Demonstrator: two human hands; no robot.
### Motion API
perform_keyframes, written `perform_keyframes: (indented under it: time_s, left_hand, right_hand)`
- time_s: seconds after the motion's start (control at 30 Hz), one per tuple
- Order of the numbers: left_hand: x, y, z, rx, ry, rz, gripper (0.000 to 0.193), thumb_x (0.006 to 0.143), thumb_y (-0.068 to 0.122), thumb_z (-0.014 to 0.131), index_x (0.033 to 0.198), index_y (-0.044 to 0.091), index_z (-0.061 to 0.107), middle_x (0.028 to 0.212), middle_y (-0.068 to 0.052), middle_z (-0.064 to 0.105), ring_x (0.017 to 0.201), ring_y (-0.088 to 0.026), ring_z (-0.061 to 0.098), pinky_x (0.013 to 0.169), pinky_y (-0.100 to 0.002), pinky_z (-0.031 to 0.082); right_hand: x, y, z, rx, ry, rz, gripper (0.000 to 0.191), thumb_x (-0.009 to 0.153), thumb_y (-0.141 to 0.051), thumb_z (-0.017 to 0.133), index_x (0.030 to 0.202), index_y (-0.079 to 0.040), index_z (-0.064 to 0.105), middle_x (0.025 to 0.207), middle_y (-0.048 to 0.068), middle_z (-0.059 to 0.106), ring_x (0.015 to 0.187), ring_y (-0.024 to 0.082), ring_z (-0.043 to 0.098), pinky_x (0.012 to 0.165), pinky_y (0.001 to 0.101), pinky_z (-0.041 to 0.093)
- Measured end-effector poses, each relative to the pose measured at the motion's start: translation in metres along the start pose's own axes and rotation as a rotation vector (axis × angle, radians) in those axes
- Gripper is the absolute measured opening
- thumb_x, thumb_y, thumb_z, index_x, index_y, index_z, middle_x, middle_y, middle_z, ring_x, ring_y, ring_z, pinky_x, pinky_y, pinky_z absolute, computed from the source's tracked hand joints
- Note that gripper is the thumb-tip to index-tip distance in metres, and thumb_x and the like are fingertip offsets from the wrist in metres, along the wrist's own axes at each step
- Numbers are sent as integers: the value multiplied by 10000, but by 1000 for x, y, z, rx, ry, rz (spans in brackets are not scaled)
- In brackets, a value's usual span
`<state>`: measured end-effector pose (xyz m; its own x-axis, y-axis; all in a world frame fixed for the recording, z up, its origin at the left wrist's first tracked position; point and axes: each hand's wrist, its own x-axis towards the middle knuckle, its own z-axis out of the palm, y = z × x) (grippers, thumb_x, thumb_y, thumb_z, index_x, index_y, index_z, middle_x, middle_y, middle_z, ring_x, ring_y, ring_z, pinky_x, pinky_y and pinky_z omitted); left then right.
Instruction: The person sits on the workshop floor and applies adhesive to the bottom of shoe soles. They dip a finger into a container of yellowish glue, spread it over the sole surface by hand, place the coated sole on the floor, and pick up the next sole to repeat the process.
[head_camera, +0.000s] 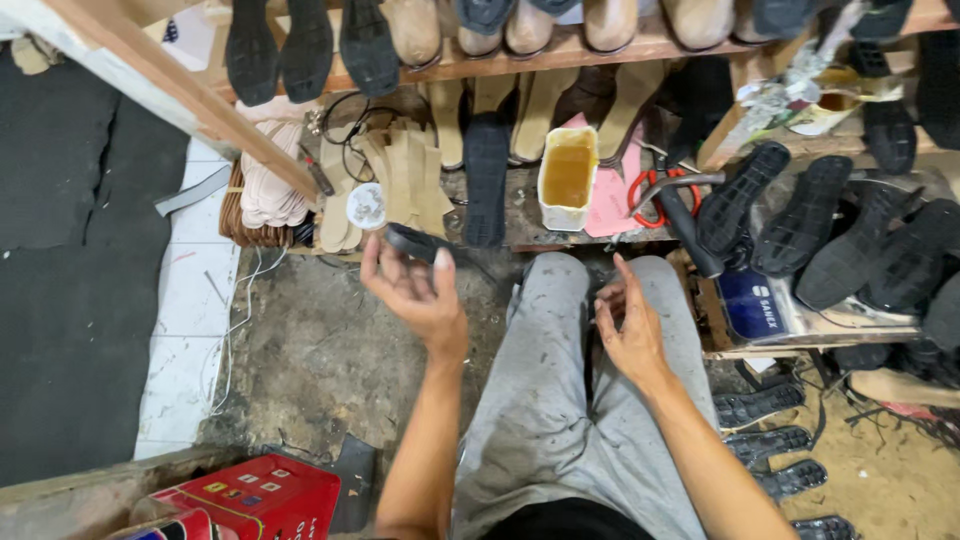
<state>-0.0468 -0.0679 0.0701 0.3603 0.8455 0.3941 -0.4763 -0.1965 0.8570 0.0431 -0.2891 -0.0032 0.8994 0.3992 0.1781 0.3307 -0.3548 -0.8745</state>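
From my feed, my left hand (420, 292) sits at about ten o'clock from centre, palm up, fingers curled loosely around the near end of a dark shoe sole piece (420, 243) that pokes out between thumb and fingertips toward one o'clock. My right hand (628, 328) hovers over my grey trousers (545, 400) at roughly three o'clock from the left hand, fingers spread and half bent, holding nothing I can see.

At twelve o'clock of the dark piece stands a white tub of amber liquid (568, 177) on the low workbench (520, 225). Just beside my left hand, at eleven o'clock, lies a round white lid (366, 206) against a stack of tan insoles (405, 180). Red-handled scissors (660, 190) lie at one o'clock of the right hand, with black treaded outsoles (800, 225) spread to their right. A red box (255, 495) sits at seven o'clock, near my left elbow.
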Motion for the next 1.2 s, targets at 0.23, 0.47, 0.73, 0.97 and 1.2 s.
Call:
perform_keyframes:
  time_s: [0.23,0.47,0.73,0.97,1.2]
  left_hand:
    - [-31,12,-22,-1285,188,-1020,479,1046,330,610,1268,-91,547,1165,-242,623,1026,-309,643,945,-423,540]
    - [-53,35,-21,-1258,115,-1207,538,1000,249,498,1383,-128,472,1321,-254,616,1243,-337,608,1193,-496,378]
    - [-36,51,-1,-1278,-104,-1043,608,985,247,508,1507,-59,449,1458,-195,571,1356,-287,566,1275,-524,270]
    - [-32,49,29,-1364,-307,-1025,596,1058,265,510,1561,-51,460,1437,-258,593,1299,-342,616,1154,-435,458]
    - [-36,41,52,-1393,-312,-980,582,1089,302,489,1513,-96,452,1443,-274,585,1307,-364,607,1154,-474,483]
  right_hand:
    - [84,-38,-1,-396,7,-326,601,901,-203,717,1457,-47,549,1302,227,522,1204,422,489,1022,500,436]
    - [165,-49,10,-823,-114,-567,451,906,-528,699,1082,-125,795,1523,269,409,1385,483,348,1079,625,284]
    - [96,-82,-33,-474,-142,-402,516,1094,-461,493,1045,-22,760,1281,143,668,1293,361,566,1176,508,363]
    - [10,-129,-32,346,-102,-390,903,1092,-669,156,1374,42,637,1069,137,577,1018,244,506,991,365,391]
    - [-24,-124,-31,214,-51,-412,947,1072,-675,79,1332,36,648,1069,145,617,974,243,520,910,364,427]
